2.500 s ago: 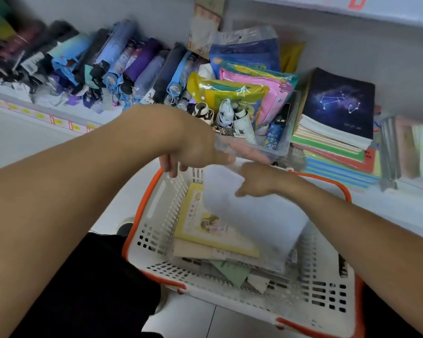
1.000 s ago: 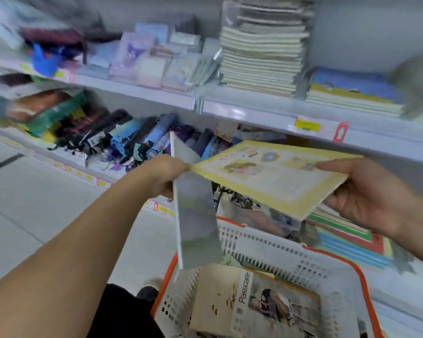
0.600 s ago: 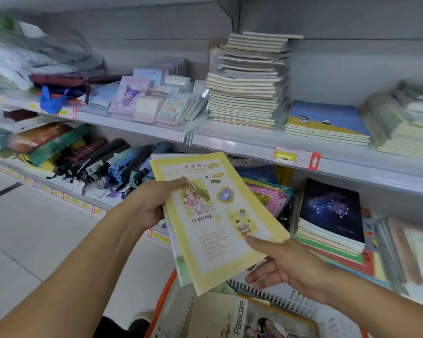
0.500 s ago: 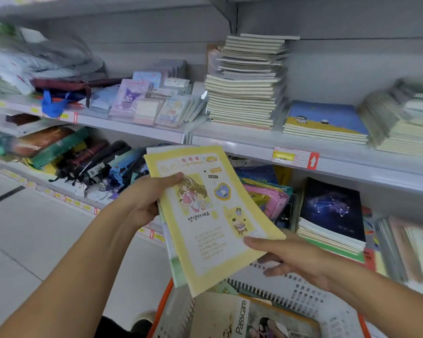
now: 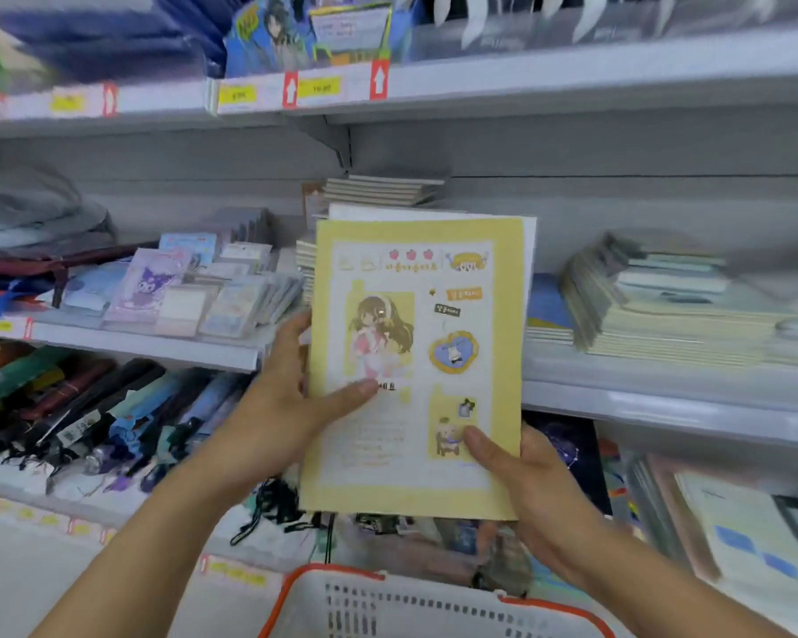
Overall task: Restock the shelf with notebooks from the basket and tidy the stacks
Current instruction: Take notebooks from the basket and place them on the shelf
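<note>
Notebooks [image 5: 415, 361] pinched by left hand [image 5: 286, 407] and right hand [image 5: 526, 490] should be squared before shelving on the tall stack [image 5: 383, 188].

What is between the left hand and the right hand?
In the head view, the yellow notebook spans the gap: the left hand grips its left edge, the right hand its lower right corner.

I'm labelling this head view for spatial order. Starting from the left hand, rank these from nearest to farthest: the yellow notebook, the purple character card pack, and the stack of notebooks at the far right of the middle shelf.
1. Yellow notebook: the left hand grips its left edge.
2. Purple character card pack: up and left, on the middle shelf.
3. Right-hand notebook stack: far right, beyond the notebook.
</note>
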Available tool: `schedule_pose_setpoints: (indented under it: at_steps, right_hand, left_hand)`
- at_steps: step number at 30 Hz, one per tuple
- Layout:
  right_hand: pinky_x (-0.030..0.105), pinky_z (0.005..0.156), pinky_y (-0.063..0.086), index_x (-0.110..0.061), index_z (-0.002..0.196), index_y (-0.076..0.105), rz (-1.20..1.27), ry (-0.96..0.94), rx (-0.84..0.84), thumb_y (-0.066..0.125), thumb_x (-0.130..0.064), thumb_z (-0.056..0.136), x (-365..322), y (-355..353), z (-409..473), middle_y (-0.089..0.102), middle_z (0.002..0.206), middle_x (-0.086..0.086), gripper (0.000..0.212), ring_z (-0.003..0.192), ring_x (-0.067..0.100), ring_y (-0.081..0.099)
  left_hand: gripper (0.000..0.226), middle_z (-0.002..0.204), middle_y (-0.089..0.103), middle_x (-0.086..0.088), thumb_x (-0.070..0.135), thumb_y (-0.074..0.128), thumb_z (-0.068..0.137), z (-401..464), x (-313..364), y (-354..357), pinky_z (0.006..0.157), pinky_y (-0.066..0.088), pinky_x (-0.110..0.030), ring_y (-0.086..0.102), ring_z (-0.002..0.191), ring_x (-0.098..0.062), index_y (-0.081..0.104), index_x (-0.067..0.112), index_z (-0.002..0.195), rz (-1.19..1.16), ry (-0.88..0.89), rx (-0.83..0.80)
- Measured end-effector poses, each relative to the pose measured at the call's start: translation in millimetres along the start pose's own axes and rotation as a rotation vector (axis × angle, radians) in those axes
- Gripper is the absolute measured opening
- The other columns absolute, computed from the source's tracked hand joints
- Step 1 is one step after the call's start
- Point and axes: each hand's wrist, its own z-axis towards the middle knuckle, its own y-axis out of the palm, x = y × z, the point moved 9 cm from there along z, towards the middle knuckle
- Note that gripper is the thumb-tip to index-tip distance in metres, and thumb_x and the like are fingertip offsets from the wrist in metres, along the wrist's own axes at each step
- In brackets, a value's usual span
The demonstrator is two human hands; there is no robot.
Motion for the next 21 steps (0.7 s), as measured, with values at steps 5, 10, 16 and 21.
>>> schedule_pose_setpoints:
  at_steps: [5, 10, 16, 21]
  right_hand:
    - [0.024, 0.035, 0.047, -0.013, 0.121, 0.061, -0.013, -0.098, 0.243, 0.056, -0.018, 0.1, -52.3, -69.5, 21.0, 0.076, 0.101, 0.012, 0.022, 0.069, 0.033, 0.071]
    - [0.019, 0.04, 0.048, 0.007, 0.111, 0.064, -0.198, 0.083, 0.301, 0.068, -0.007, 0.092, -78.0, -120.1, 51.8, 0.072, 0.071, 0.006, 0.025, 0.047, 0.015, 0.063]
    - [0.03, 0.071, 0.053, -0.006, 0.085, 0.054, -0.342, 0.042, 0.27, 0.075, 0.008, 0.08, -110.8, -137.2, 76.4, 0.068, 0.087, 0.01, 0.026, 0.072, 0.017, 0.058]
    - [0.043, 0.089, 0.056, -0.006, 0.08, 0.053, -0.32, 0.039, 0.342, 0.055, 0.023, 0.086, -92.3, -142.3, 104.5, 0.064, 0.094, 0.015, 0.03, 0.086, 0.026, 0.064]
  left_hand:
    - [0.058, 0.11, 0.059, 0.036, 0.019, 0.068, 0.089, 25.0, 10.4, 68.8, 0.066, 0.059, -0.031, 0.07, 0.083, -0.012, 0.035, 0.057, 0.118, 0.104, 0.032, -0.194]
    - [0.026, 0.102, 0.067, -0.015, 0.019, 0.072, 0.087, 82.6, 8.1, 112.8, 0.054, 0.05, -0.021, 0.061, 0.062, -0.008, 0.061, 0.005, 0.107, 0.16, -0.127, -0.169]
    - [0.025, 0.072, 0.062, -0.007, 0.021, 0.079, 0.08, 122.8, -6.3, 123.1, 0.072, 0.054, -0.029, 0.057, 0.06, -0.014, 0.06, 0.005, 0.08, 0.135, -0.268, -0.039]
    - [0.03, 0.095, 0.058, -0.015, 0.005, 0.073, 0.084, 146.1, -20.8, 117.3, 0.095, 0.053, -0.038, 0.064, 0.084, -0.021, 0.057, -0.006, 0.106, 0.013, -0.388, 0.005]
